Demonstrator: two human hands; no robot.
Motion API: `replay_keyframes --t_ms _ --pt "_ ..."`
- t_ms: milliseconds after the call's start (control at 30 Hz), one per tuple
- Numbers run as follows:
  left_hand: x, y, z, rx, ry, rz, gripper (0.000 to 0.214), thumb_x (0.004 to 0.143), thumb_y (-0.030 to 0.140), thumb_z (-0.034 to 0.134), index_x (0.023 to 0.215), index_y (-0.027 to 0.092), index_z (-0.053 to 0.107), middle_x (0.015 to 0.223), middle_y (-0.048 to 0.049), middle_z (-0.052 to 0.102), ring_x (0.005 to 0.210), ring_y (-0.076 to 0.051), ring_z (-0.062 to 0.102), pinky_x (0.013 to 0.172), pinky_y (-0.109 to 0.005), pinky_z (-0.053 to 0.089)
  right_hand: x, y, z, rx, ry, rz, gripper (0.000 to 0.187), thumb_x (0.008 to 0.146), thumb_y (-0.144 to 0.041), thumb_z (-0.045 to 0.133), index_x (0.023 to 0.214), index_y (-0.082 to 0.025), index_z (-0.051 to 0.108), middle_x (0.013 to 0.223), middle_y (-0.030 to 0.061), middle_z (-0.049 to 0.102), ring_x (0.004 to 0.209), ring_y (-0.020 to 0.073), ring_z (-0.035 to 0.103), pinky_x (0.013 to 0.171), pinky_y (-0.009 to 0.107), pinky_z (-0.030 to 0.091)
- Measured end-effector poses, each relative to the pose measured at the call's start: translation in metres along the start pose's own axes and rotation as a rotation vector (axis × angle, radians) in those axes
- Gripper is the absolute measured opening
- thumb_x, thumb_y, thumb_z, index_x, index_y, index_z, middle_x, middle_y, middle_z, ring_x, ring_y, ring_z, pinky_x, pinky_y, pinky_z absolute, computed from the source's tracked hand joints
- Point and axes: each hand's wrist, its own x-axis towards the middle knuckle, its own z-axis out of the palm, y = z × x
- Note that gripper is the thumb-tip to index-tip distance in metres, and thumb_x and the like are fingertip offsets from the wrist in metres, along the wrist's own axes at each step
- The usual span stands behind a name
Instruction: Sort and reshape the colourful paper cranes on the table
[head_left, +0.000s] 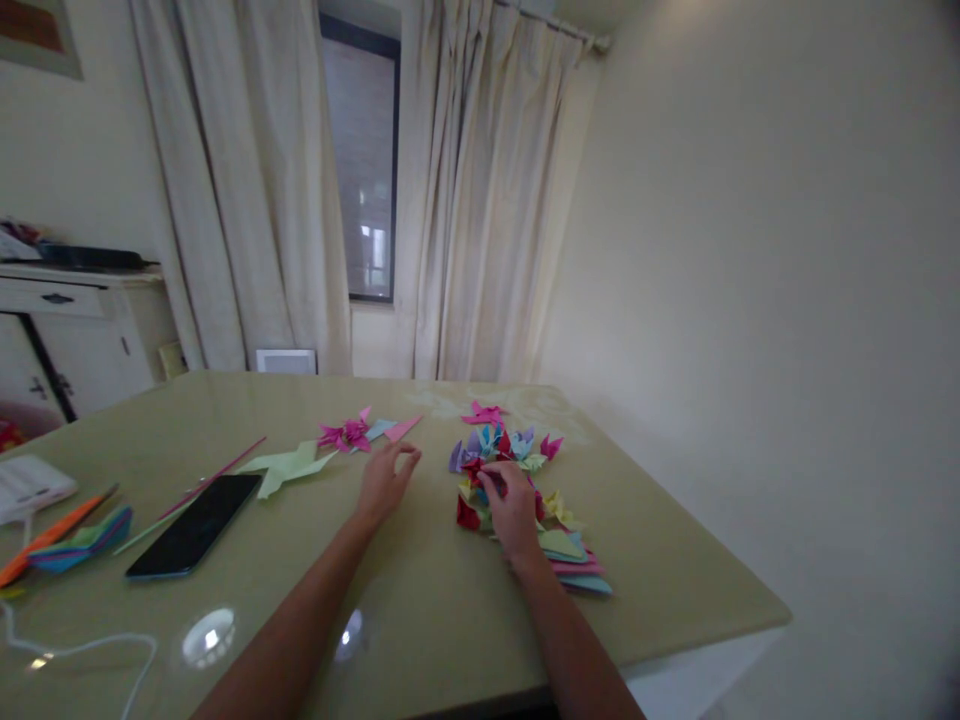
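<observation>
My right hand [511, 510] rests on a heap of folded coloured paper pieces [517, 470] on the table, its fingers curled onto a red piece [471, 467]. To its left, my left hand [384, 478] hovers just over the bare tabletop with fingers loosely apart and nothing in them. A pink folded paper flower [345, 434] and a light green folded sheet [289, 466] lie beyond the left hand. More flat folded pieces [574, 565] lie under my right wrist.
A black phone [196, 523] lies face up at left, thin pink and green paper sticks [214, 473] beside it. A stack of coloured paper [79, 541], a white box [30, 485] and a white cable [90, 645] sit at the left edge. Curtains, a window and a white cabinet [82, 330] stand behind the table [420, 610].
</observation>
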Motion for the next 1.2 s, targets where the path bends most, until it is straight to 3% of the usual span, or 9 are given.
replay_keyframes --t_ms 67,167,267,533,700,867,967,1100,1200 --pt "0.002 -0.020 -0.025 0.142 0.137 -0.097 0.040 0.095 0.028 0.050 0.129 0.014 0.064 0.146 -0.0227 0.059 0.143 -0.040 0.045 0.121 -0.068 0.024 0.002 0.006 -0.004 -0.003 0.062 0.039 0.016 0.098 -0.030 0.062 0.095 -0.020 0.074 0.094 0.0087 0.073 0.090 0.0240 0.070 0.084 0.037 0.057" --pt "-0.003 -0.050 -0.059 0.620 0.206 -0.304 0.058 0.093 0.030 0.053 0.148 0.011 0.052 0.163 -0.0236 0.042 0.154 -0.040 0.032 0.124 -0.064 0.017 0.004 0.015 -0.008 0.004 0.117 0.084 0.022 0.099 -0.037 0.062 0.101 -0.019 0.073 0.100 0.0105 0.073 0.089 0.0237 0.070 0.084 0.037 0.058" --pt "-0.008 -0.068 -0.077 0.785 0.112 -0.464 0.057 0.096 0.041 0.051 0.141 0.007 0.058 0.146 -0.0271 0.059 0.140 -0.043 0.050 0.118 -0.062 0.029 0.005 0.018 -0.009 0.003 0.140 0.094 0.026 0.098 -0.040 0.063 0.108 -0.018 0.072 0.106 0.0113 0.071 0.084 0.0221 0.069 0.082 0.036 0.059" --pt "-0.005 -0.055 -0.082 0.824 0.164 -0.417 0.040 0.101 0.026 0.038 0.105 0.016 0.076 0.113 -0.0193 0.076 0.109 -0.036 0.067 0.097 -0.049 0.043 0.003 0.000 -0.007 -0.031 0.107 -0.019 0.017 0.100 -0.032 0.062 0.105 -0.020 0.072 0.103 0.0089 0.068 0.097 0.0240 0.066 0.092 0.038 0.054" --pt "0.004 -0.024 -0.071 0.671 0.429 -0.197 0.047 0.107 0.035 0.027 0.115 0.014 0.068 0.109 -0.0179 0.074 0.106 -0.032 0.066 0.096 -0.045 0.044 0.004 -0.025 0.004 0.013 -0.033 -0.086 0.013 0.101 -0.028 0.062 0.108 -0.022 0.071 0.104 0.0076 0.067 0.095 0.0220 0.066 0.090 0.035 0.054" --pt "0.001 0.003 -0.041 0.297 0.389 0.259 0.033 0.106 0.039 0.037 0.102 0.021 0.065 0.096 -0.0113 0.074 0.094 -0.026 0.068 0.091 -0.038 0.049 0.034 -0.049 0.022 -0.050 -0.292 -0.209 0.049 0.091 -0.032 0.077 0.137 -0.026 0.062 0.137 0.0116 0.062 0.124 0.0256 0.061 0.107 0.040 0.049" --pt "-0.008 0.014 -0.022 0.107 0.331 0.383 0.026 0.106 0.036 0.041 0.100 0.023 0.062 0.087 -0.0073 0.073 0.084 -0.023 0.069 0.081 -0.034 0.052 0.059 -0.054 0.035 -0.175 -0.445 -0.326 0.071 0.083 -0.037 0.085 0.148 -0.029 0.056 0.152 0.0135 0.054 0.139 0.0304 0.052 0.113 0.047 0.043" --pt "-0.013 0.023 -0.011 0.032 0.334 0.401 0.022 0.106 0.034 0.043 0.110 0.022 0.061 0.100 -0.0098 0.073 0.095 -0.024 0.069 0.087 -0.036 0.053 0.083 -0.045 0.052 -0.168 -0.673 -0.308 0.020 0.087 -0.025 0.081 0.107 -0.026 0.078 0.100 0.0021 0.078 0.094 0.0197 0.072 0.084 0.028 0.051" --pt "-0.006 0.013 -0.015 0.121 0.389 0.336 0.034 0.105 0.035 0.044 0.132 0.018 0.055 0.127 -0.0164 0.068 0.123 -0.029 0.061 0.108 -0.045 0.047 0.109 -0.023 0.053 -0.190 -0.611 -0.196 0.003 0.087 -0.021 0.081 0.086 -0.022 0.078 0.078 -0.0028 0.075 0.075 0.0148 0.068 0.070 0.022 0.046"
